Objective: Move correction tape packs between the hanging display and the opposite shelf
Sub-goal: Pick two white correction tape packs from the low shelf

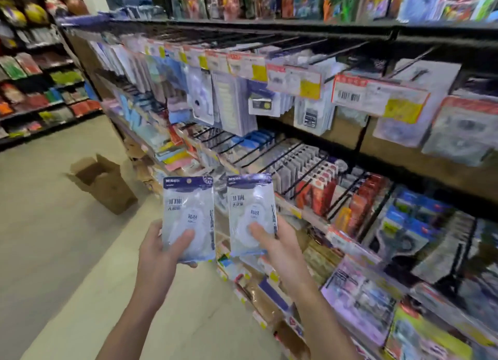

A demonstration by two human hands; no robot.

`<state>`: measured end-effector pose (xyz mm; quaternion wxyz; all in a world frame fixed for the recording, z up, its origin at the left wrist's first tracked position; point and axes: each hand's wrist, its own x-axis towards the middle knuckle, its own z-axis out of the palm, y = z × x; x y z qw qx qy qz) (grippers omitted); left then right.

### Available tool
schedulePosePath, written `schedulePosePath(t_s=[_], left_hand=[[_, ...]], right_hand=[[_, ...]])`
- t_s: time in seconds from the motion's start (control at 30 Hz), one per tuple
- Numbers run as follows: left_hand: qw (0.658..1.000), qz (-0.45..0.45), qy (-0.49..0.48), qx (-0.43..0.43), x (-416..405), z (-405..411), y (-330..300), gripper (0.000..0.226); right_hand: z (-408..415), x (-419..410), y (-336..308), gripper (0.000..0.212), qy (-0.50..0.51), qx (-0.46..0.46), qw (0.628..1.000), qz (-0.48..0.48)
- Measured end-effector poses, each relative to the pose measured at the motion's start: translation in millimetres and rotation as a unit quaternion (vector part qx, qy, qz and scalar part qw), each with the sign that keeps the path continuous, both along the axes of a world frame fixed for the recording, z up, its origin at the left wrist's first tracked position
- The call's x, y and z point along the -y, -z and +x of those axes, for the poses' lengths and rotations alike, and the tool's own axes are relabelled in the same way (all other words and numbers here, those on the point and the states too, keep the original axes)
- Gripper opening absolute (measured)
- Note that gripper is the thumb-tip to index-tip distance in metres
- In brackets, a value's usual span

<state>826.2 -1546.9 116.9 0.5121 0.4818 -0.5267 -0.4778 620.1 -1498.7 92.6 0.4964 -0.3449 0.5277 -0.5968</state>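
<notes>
Plastic-wrapped packs stand upright at lower centre of the frame, long axes vertical: the left hand grips one pack, the right hand the other pack. The hanging display lies up and right, nearer the right hand.

**Even shop light, soft focus, bent edges**

The light is bright and even, probably from overhead fixtures outside the view. The pale floor shows only faint shadows. Motion blur smears the hanging price tags and the goods at the right edge. The wide lens bows the shelf rails toward the corners. Print on the packs is unreadable.
</notes>
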Motion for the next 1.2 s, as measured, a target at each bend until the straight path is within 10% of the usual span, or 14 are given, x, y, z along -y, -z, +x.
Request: schedulePosePath(t_s=[0.63, 1.2], left_hand=[[0.915, -0.011, 0.401, -0.038, 90, -91, -14, 0.072], [0.841, 0.001, 0.54, -0.033, 46, -129, -20, 0.031]], right_hand=[[-9, -42, -43, 0.033, 0.346, -0.075, 0.935, -0.014], [3, -105, -70, 0.04, 0.502, -0.092, 0.86, -0.002]])
